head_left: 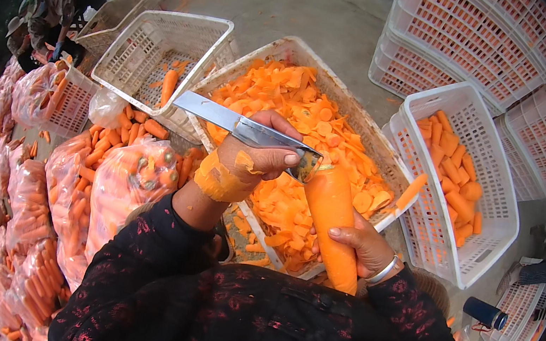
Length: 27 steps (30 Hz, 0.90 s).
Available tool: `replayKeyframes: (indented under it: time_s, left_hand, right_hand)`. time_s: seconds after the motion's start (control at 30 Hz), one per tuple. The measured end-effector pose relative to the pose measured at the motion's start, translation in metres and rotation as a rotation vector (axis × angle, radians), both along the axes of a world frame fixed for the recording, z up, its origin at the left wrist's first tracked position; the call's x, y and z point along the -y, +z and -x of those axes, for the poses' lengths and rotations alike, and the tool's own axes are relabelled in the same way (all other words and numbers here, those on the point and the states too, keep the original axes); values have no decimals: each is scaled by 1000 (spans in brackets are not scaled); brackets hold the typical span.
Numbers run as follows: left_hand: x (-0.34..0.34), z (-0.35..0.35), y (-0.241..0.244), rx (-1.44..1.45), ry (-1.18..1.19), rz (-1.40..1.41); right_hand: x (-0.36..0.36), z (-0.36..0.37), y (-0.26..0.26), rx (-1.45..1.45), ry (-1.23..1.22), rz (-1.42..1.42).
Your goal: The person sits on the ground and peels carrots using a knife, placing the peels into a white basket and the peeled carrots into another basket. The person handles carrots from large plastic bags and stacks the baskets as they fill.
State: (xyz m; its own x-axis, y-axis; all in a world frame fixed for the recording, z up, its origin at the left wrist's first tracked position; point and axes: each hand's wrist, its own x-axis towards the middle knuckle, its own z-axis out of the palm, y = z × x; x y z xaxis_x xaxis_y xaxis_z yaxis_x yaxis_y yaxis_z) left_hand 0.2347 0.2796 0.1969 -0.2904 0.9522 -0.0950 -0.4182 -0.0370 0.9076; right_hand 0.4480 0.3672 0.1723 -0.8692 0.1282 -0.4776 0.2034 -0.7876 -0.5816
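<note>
My left hand (259,155) grips a shiny metal vegetable peeler (210,109), its flat end sticking out to the left. The peeler's head touches or nearly touches the thick top end of a large carrot (331,222). That carrot slants over the near rim of the crate, with my right hand (362,246) closed around its lower part. Orange peel clings to my left wrist. Beneath both hands, a dirty white plastic crate (363,111) holds a heap of carrot peelings and cut ends (285,92). A slim carrot (411,191) lies across its right rim.
To the right stands a white basket (497,227) of peeled carrots (457,173), near stacked crates (433,40). A basket (168,20) with few carrots stands at upper left. Clear bags of carrots (124,195) crowd the left; two people (51,17) bend beyond. A dark blue flask (485,313) is at right.
</note>
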Motion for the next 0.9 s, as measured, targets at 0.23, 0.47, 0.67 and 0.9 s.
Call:
replayKeyframes:
  time_s: [0.23, 0.47, 0.67, 0.9]
  left_hand:
    - [6, -30, 6, -502, -88, -38]
    - [1, -34, -4, -1054, -48, -437]
    - [6, -31, -3, -459, -76, -82]
    - [4, -28, -7, -345, -2, 108]
  right_hand:
    - [7, 5, 4, -39, 11, -8]
    - [13, 8, 0, -19, -40, -73]
    - [15, 10, 0, 4, -25, -156]
    - [16, 8, 8, 1, 21, -181]
